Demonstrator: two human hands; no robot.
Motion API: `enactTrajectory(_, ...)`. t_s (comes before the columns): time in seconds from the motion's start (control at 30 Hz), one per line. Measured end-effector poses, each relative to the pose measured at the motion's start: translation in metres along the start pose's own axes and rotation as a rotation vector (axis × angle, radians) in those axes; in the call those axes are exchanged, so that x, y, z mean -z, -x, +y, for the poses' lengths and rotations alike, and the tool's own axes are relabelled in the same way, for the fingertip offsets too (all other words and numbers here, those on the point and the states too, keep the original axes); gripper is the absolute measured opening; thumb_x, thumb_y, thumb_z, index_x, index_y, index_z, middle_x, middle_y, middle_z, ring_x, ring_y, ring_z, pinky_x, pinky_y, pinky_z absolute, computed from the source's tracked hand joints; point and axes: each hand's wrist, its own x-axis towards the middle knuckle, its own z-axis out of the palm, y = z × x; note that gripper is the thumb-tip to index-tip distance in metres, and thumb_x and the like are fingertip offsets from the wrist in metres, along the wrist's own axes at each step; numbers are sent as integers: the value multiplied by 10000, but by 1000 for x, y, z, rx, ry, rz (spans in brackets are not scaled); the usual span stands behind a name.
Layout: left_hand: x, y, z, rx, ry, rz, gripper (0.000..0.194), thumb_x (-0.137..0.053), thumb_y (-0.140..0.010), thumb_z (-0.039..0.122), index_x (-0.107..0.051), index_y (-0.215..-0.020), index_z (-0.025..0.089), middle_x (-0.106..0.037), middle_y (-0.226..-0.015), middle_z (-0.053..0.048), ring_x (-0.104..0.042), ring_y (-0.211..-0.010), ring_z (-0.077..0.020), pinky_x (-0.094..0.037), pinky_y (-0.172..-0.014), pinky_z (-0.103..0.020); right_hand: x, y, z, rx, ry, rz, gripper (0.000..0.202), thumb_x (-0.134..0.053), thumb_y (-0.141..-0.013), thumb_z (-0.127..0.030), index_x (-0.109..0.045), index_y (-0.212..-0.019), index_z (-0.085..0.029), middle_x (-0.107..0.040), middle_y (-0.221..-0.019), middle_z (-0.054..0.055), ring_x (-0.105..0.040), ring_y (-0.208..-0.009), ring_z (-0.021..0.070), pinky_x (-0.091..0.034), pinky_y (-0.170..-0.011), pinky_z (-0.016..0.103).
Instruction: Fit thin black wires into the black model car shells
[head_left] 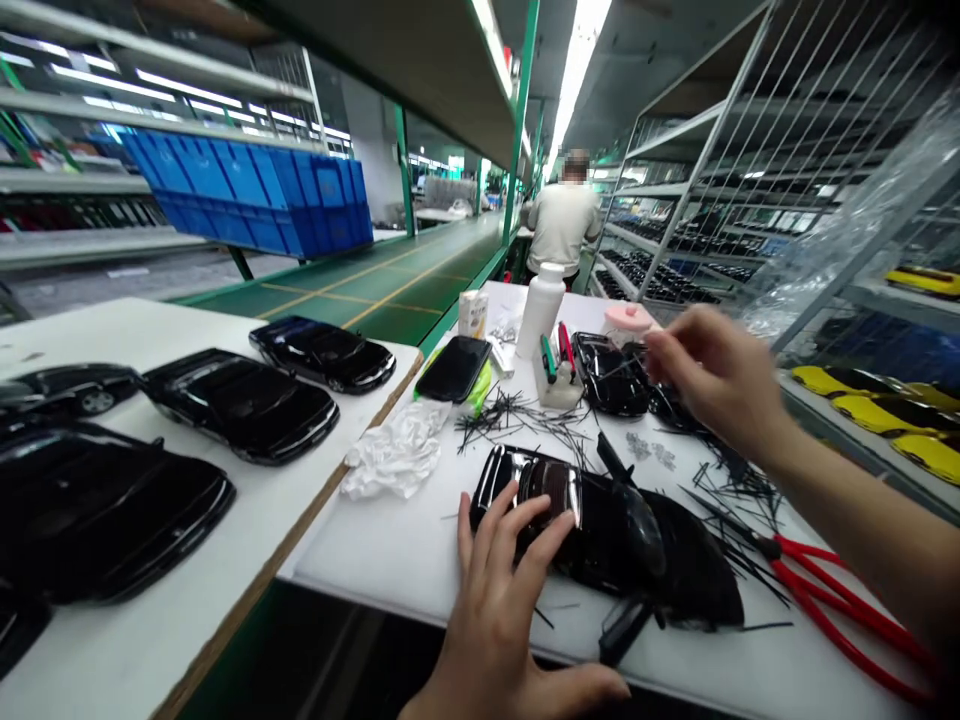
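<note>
Black model car point(600, 540) lies on white tabletop point(360, 550) near green conveyor point(375, 312).

Gap between crumpled paper point(397, 452) and car point(600, 530); scissors point(795, 562) seemingly block right.

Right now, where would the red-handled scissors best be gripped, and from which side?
Probably by the red handles, with the right hand coming from the person's right: the handles lie toward that side, while the pointed blades angle away among thin black strips.
</note>
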Motion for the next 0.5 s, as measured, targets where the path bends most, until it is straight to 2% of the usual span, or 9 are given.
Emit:
enactTrajectory(0.13, -16, 7, -11, 19, -57, 144, 896, -658, -730, 743, -436, -1431, 232, -583, -1349, -159, -436, -1394, -385, -221, -1185, -649, -38, -34, 34, -41, 17, -39, 389, -517, -930, -563, -462, -711, -245, -636, -615, 7, -594, -548, 176, -452, -590, 314)
enactTrajectory(0.23, -25, 7, -14, 74, -74, 190, 781, -716, -746, 630, -490, -1385, 241, -602, -1320, -150, -463, -1374, -377, -240, -1186, -636, -64, -43, 49, -71, 49, -67, 371, -504, -941, -511, -447, -690, -243, -622, -611, 18, -572, -571, 189, -408, -608, 315)
enactTrajectory(0.3, -27, 6, -13, 83, -74, 214, 665, -682, -811, 547, -508, -1371, 233, -598, -1322, -151, -473, -1368, -367, -287, -1174, -629, -76, -45, 55, -105, 60, -146, 313, -550, -921, -448, -482, -703, -234, -624, -612, 22, -568, -576, 195, -382, -594, 305)
enactTrajectory(0.4, -21, 7, -8, 193, -95, 331, 434, -570, -915, 311, -546, -1339, 223, -514, -1422, -155, -459, -1387, -334, -442, -1102, -556, -74, -43, 58, -159, 60, -272, 169, -618, -872, -363, -580, -906, -202, -651, -673, 23, -594, -623, 205, -377, -594, 292)
enactTrajectory(0.47, -13, 11, -2, 303, -80, 420, 367, -569, -903, 219, -599, -1269, 214, -496, -1430, -159, -486, -1363, -329, -507, -1048, -515, -59, -32, 58, -186, 57, -323, 288, -583, -890, -376, -561, -1101, -181, -664, -744, 32, -610, -685, 213, -392, -621, 297)
enactTrajectory(0.5, -8, 15, 1, 347, -37, 444, 315, -595, -890, 216, -631, -1202, 212, -537, -1378, -158, -532, -1316, -328, -529, -1023, -503, -48, -23, 57, -195, 53, -350, 338, -550, -910, -407, -541, -1158, -177, -664, -764, 34, -611, -701, 215, -399, -629, 300)
